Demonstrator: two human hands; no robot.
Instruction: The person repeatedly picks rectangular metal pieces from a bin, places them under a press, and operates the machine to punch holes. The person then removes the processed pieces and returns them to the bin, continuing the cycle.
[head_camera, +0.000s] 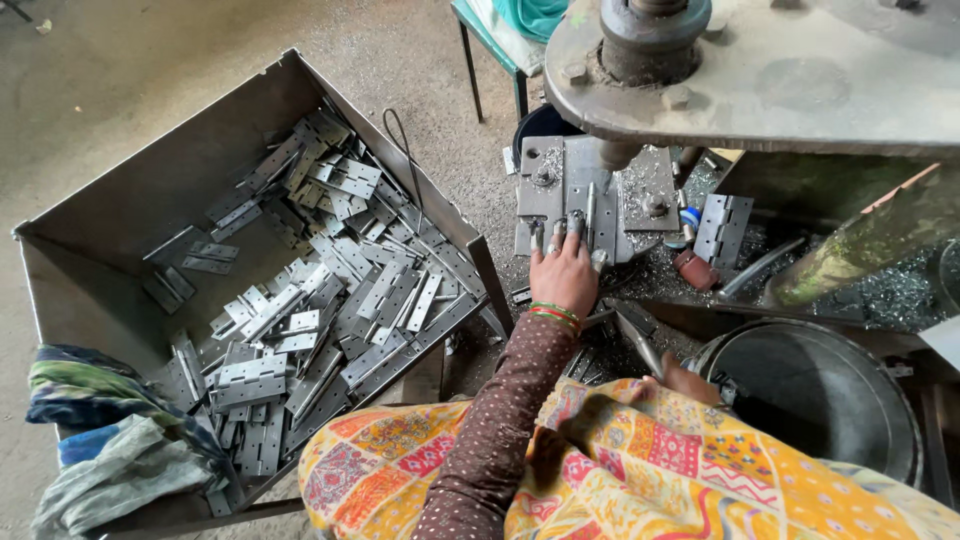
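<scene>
Your left hand (564, 272) reaches far across the grey steel press bed (640, 205), fingers spread flat and pressing a narrow silver hinge leaf (590, 212) just under the dark round ram (617, 152). Your right hand (685, 378) rests near your patterned lap, mostly hidden; its grip cannot be told. To the left, a large open sheet-metal bin (150, 190) holds loose silver hinges (330, 300), its right edge close beside your forearm. A round dark metal drum (880, 420) crowds the near right, leaving little room around the bed.
</scene>
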